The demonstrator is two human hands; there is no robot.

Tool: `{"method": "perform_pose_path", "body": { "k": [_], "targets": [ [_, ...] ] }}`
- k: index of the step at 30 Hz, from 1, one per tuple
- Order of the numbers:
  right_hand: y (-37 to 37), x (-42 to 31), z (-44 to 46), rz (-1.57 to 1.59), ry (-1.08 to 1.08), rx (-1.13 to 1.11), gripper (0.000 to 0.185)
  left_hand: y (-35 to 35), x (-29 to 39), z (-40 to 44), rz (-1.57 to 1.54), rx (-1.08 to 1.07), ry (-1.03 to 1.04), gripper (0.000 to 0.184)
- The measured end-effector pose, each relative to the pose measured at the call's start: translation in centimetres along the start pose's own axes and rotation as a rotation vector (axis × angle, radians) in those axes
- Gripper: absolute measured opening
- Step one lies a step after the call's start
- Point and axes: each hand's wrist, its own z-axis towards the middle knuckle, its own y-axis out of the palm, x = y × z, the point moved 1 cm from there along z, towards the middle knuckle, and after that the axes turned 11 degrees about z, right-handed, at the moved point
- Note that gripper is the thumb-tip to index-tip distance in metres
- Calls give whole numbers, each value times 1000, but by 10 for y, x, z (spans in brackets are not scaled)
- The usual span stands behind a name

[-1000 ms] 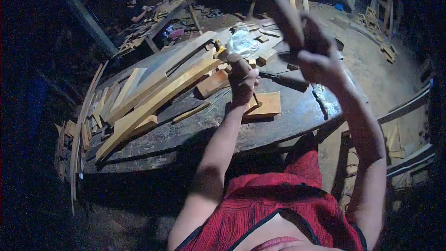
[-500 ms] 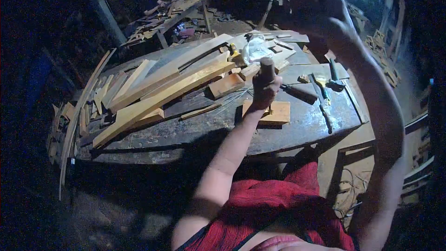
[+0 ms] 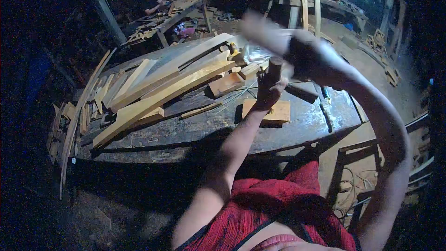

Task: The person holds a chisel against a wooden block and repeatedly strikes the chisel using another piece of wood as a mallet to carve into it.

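Observation:
My left hand (image 3: pixel 270 89) is closed round the upright wooden handle of a chisel (image 3: pixel 274 69), above a small light wooden block (image 3: pixel 278 111) near the workbench's front edge. The blade is mostly hidden by the hand. My right hand (image 3: pixel 313 58), blurred and in shadow, grips a wooden mallet (image 3: pixel 265 32). The mallet's blurred end is up and left of the chisel handle. A reddish wood block (image 3: pixel 226 85) lies left of the chisel, and a dark tool handle (image 3: pixel 302 92) lies to its right.
Long planks (image 3: pixel 162 98) lie across the left of the workbench (image 3: pixel 195 132). A plastic bag (image 3: pixel 255 55) is behind the chisel. More tools (image 3: pixel 326 111) lie at the right. A person (image 3: pixel 149 3) is at another wood-covered table (image 3: pixel 174 18) far back left.
My right hand has come down from its raised position, bringing the mallet near the chisel handle. Compared with the earliest frame, the view has shifted; my left hand stays on the chisel.

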Motion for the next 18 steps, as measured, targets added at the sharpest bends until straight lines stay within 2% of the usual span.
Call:
{"method": "perform_pose_path", "body": {
  "k": [3,5,6,7,9,10,11,12,13,14,15,16,17,18],
  "targets": [
    [-7,-31,6,-375,447,-305,50,-4,4,6,169,-18,114,29],
    [-17,-45,19,-25,823,-144,68,-5,7,3,148,-6,58,30],
    [-19,-23,8,284,440,82,64,-5,8,2,140,-20,9,30],
    [-15,-21,9,407,33,278,54,-5,9,1,143,-25,5,30],
    [-6,-19,-4,709,169,417,57,-5,13,2,85,-43,10,30],
    [-2,-3,-13,272,268,186,59,-3,5,5,89,-49,13,30],
    [0,12,-23,-166,356,-49,62,0,-3,9,408,117,385,30],
    [-3,-12,-19,-114,643,-236,64,0,3,7,566,180,578,29],
    [2,20,-36,-6,498,-142,64,0,8,6,723,280,765,29],
    [-5,21,-41,53,621,-131,58,1,9,3,343,173,389,28],
    [-10,9,-42,114,745,-123,52,3,-3,2,154,125,192,27],
    [0,24,-56,414,663,79,54,1,-1,2,-42,113,-7,27],
    [6,32,-73,639,716,175,54,-6,-1,-1,-132,-4,-176,30],
    [12,40,-88,861,760,287,54,-12,-1,3,-87,21,-75,30]
  ]
}}
